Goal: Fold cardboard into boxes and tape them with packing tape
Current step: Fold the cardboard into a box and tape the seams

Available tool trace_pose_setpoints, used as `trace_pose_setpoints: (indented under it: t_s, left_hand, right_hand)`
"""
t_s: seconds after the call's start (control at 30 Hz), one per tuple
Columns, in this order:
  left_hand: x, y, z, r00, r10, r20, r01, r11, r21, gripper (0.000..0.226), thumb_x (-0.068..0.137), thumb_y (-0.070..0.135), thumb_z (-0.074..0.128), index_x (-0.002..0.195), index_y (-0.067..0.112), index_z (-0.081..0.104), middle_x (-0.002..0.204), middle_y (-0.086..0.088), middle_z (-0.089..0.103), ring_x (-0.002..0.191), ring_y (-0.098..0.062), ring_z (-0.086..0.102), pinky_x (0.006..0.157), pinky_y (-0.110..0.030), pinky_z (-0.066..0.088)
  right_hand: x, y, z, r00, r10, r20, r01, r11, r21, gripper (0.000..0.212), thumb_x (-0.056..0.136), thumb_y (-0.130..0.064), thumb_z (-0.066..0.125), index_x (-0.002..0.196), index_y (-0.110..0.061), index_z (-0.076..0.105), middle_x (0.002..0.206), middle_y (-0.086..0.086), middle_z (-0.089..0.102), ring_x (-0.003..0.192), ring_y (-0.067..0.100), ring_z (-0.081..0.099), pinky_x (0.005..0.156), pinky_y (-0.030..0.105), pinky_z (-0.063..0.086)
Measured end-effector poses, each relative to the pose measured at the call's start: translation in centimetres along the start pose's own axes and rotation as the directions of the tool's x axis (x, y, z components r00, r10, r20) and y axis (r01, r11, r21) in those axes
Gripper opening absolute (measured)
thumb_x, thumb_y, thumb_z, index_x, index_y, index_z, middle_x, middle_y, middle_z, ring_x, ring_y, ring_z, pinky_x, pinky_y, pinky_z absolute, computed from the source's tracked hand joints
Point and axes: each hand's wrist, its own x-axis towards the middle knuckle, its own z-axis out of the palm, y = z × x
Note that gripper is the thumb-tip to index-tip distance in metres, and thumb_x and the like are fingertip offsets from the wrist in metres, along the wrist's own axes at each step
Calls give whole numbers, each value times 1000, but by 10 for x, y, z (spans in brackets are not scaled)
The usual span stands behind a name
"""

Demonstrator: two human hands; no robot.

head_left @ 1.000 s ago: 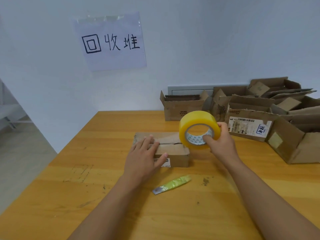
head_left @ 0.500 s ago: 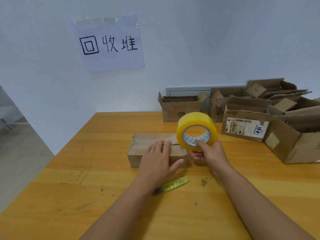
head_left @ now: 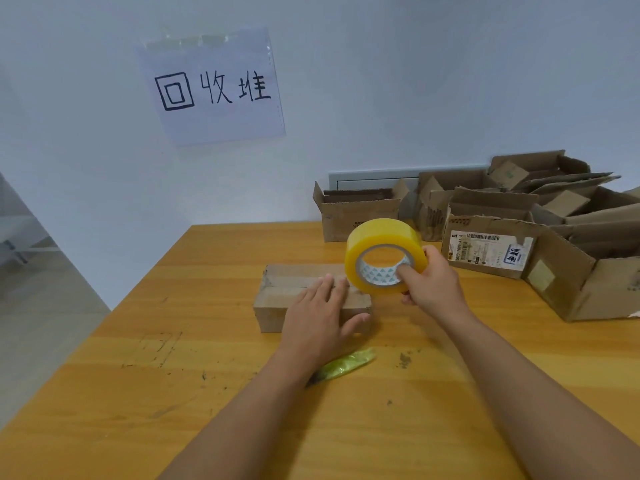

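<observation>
The left hand (head_left: pixel 320 315) is lying flat, fingers straight and together, on top of the small closed brown cardboard box (head_left: pixel 277 299) at the centre of the yellow wooden table (head_left: pixel 138 393); its thumb is reaching down the near face at the box's 3 o'clock end. This placement is judged to be pinning the top flaps shut and keeping the box from sliding while tape is being drawn across the seam. The right hand (head_left: pixel 433 285) is gripping the wide roll of yellow-tinted packing tape (head_left: pixel 384 258), fingers curled through the core and around the rim, and is holding it upright just above the box's 3 o'clock end. That position is judged to be suiting a pull of tape along the seam; whether a free end is already adhering to the cardboard cannot be told. A crumpled green plastic wrapper (head_left: pixel 346 365) is lying on the table at 6 o'clock from the box, partly hidden by the left forearm. At 1 to 3 o'clock from the box, several open, worn brown cartons (head_left: pixel 588 271) are standing against the wall; the nearest is bearing a white shipping label (head_left: pixel 488 251), and some are holding loose flattened cardboard pieces. An open carton (head_left: pixel 356 216) at 12 o'clock is showing no distinguishable contents. A white paper sign (head_left: pixel 211 84) with handwritten characters is hanging on the wall at 11 o'clock.
</observation>
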Motion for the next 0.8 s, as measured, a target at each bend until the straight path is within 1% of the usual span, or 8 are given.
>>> trace_pose_setpoints:
  t_s: [0.13, 0.23, 0.37, 0.5, 0.57, 0.63, 0.73, 0.8]
  left_hand:
    - [0, 1, -2, 1000, 5, 26, -5, 1000, -9, 80, 91, 77, 18, 157, 31, 21, 162, -9, 27, 149, -23, 25, 118, -37, 22]
    - [-1, 1, -1, 1000, -2, 15, 2, 1000, -10, 77, 90, 77, 18, 150, 35, 39, 155, -12, 40, 142, -27, 38, 114, -40, 32]
    - [0, 5, -2, 997, 34, -66, -33, 999, 19, 66, 91, 69, 34, 135, 27, 59, 144, -7, 54, 133, -25, 49, 107, -40, 41]
    - [12, 15, -9, 993, 119, -2, -119, 993, -9, 71, 95, 66, 35, 145, 16, 44, 150, -2, 46, 139, -20, 40, 114, -36, 30]
    - [14, 16, -8, 992, 124, -14, -124, 992, -11, 66, 96, 65, 35, 143, 19, 43, 143, -2, 51, 133, -22, 45, 108, -37, 35]
    - [16, 17, -5, 990, 138, -18, -138, 990, 16, 61, 97, 60, 32, 141, 20, 46, 141, -4, 52, 132, -23, 45, 108, -37, 36]
    - [18, 9, -2, 982, 189, 6, -189, 982, 24, 64, 103, 50, 27, 155, 14, 28, 161, -5, 29, 150, -19, 22, 121, -33, 16]
    - [20, -4, -3, 983, 173, 63, -174, 985, 7, 65, 104, 51, 21, 158, 15, 20, 164, -4, 21, 152, -16, 17, 122, -30, 9]
  right_hand:
    - [1, 11, -15, 998, -9, -65, 3, 996, -95, 10, 90, -30, 62, 90, -26, 52, 74, 4, 68, 49, 19, 67, 61, 44, 57]
    - [-2, 24, -20, 998, 24, -63, -30, 995, -94, 13, 88, -34, 63, 91, -34, 51, 81, 0, 69, 61, 24, 69, 64, 50, 58]
    - [-5, 33, -18, 998, 49, -46, -52, 997, -60, 18, 87, -34, 64, 93, -38, 48, 86, 0, 70, 66, 28, 70, 61, 53, 58]
    - [-7, 32, -16, 995, 99, -33, -98, 995, 20, 16, 93, -24, 62, 103, -26, 50, 88, 7, 68, 54, 27, 68, 50, 44, 58]
    - [-7, 34, -15, 993, 117, -16, -117, 992, 43, 19, 94, -22, 62, 107, -21, 49, 93, 9, 68, 53, 24, 68, 46, 34, 54]
    - [-8, 37, -12, 991, 136, -14, -134, 989, 65, 19, 93, -21, 62, 107, -20, 48, 93, 11, 68, 51, 22, 68, 46, 31, 52]
    - [-8, 37, -5, 986, 166, -2, -165, 981, 101, 24, 92, -21, 62, 111, -19, 48, 90, 11, 70, 52, 22, 69, 51, 33, 55]
    - [-9, 35, 6, 982, 183, 36, -186, 977, 102, 29, 91, -23, 64, 114, -18, 46, 89, 9, 71, 55, 22, 71, 54, 33, 55]
